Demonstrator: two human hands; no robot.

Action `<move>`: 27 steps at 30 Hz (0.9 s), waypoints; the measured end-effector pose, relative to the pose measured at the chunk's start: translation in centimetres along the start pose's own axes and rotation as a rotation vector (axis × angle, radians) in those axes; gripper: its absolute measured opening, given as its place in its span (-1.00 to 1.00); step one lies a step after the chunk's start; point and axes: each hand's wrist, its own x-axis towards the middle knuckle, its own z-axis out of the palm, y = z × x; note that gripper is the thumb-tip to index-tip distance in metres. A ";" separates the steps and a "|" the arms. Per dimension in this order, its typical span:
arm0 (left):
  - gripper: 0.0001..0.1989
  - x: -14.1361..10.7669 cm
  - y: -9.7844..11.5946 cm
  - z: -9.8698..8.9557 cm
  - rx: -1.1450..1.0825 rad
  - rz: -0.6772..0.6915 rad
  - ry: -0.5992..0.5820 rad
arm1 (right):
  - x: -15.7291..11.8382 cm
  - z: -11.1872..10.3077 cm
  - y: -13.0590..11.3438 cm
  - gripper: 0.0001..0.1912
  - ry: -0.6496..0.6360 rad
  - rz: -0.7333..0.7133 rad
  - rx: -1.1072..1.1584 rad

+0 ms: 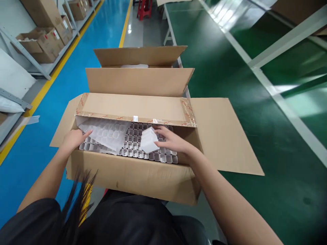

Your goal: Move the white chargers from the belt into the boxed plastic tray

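An open cardboard box (127, 173) stands right in front of me. Inside it are rows of small white square-mouthed cups (133, 144), packed side by side. A translucent white plastic sheet (108, 132) lies over the cups on the left. At the box's left end, my left hand (74, 139) is closed at the sheet's edge, one digit stretched over it; its other fingertips are hidden. Between the thumb and fingers of my right hand (170, 139) is a joined strip of white cups (149, 140), tilted above the packed rows.
The box's right flap (224, 136) spreads out over the green surface. Behind stands another open carton (140, 81). On the left, a metal shelf (60, 51) carries cardboard boxes beside a blue floor (102, 27). A red stool (144, 9) is farther back.
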 end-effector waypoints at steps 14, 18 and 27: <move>-0.55 -0.6 9.9 -2.6 -0.129 0.470 0.192 | 4.9 -10.5 -3.1 -0.48 0.445 -0.112 0.100; -0.59 -1.9 17.3 -1.3 -0.108 0.804 0.122 | 4.6 -9.9 -2.6 -0.45 0.419 -0.079 0.141; -0.70 -1.6 26.3 3.9 -0.020 1.128 -0.146 | 6.3 -7.9 -2.9 -0.50 0.262 -0.164 0.152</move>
